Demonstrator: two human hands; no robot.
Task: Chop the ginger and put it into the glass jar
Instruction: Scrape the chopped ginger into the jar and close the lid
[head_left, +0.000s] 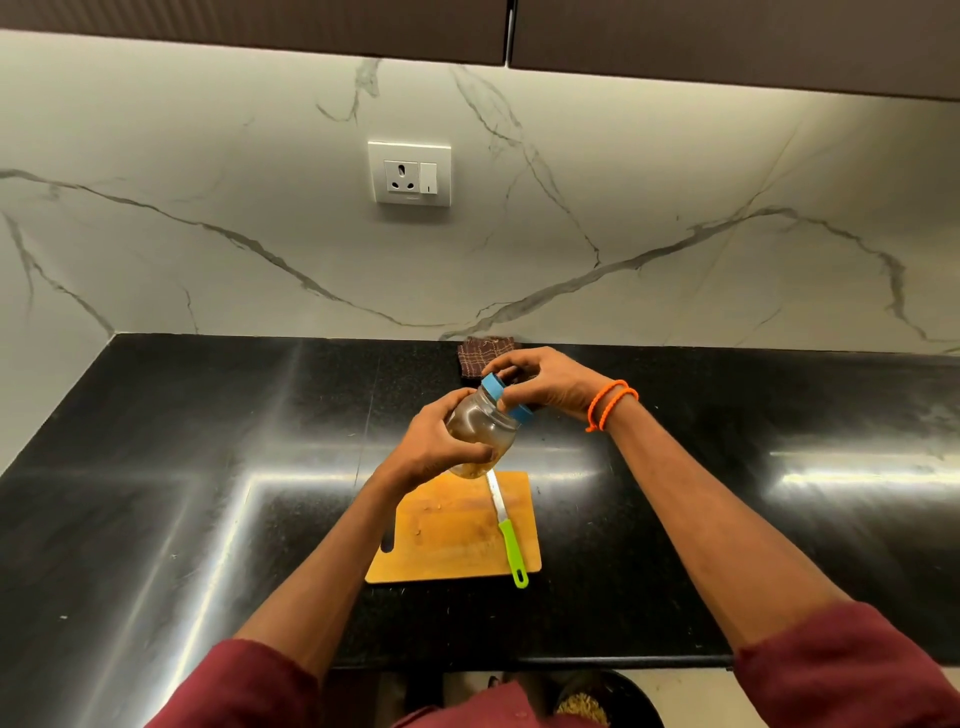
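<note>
Both hands' grip: glass jar, blue lid

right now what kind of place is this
Most likely a home kitchen. A black stone counter runs under a marble-look backsplash with a wall socket, and a wooden chopping board with a green-handled knife lies on it.

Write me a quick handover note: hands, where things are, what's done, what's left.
Left hand grips the glass jar, tilted, above the counter.
Right hand grips the blue lid at the jar's mouth.
Knife lies on the cutting board; only crumbs remain there.
Done: chopped ginger appears to be in the jar.
Left: probably tighten the lid and set the jar down.
</note>
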